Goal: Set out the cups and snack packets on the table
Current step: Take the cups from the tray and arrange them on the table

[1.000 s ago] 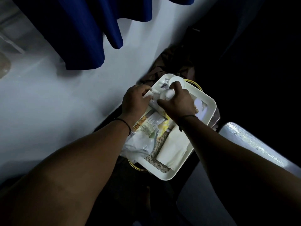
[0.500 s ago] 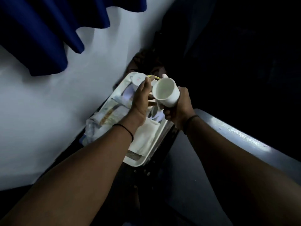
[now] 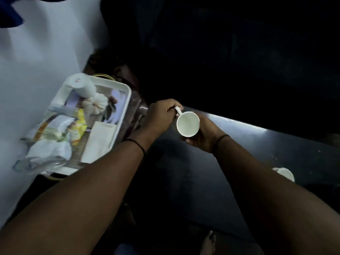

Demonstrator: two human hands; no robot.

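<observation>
White cup (image 3: 188, 123) is up off the dark table (image 3: 257, 144), mouth facing me, near its left edge. My right hand (image 3: 200, 137) cups the body from below; left hand (image 3: 161, 115) pinches the handle. Second cup (image 3: 284, 173) sits on the table further right, partly hidden by my arm. Snack packets (image 3: 60, 129) lie in the white tray (image 3: 127, 100) on the left.

dark table (image 3: 239, 153) mostly open, second cup (image 3: 285, 173) perhaps blocking right, crowded tray (image 3: 127, 100) left
</observation>
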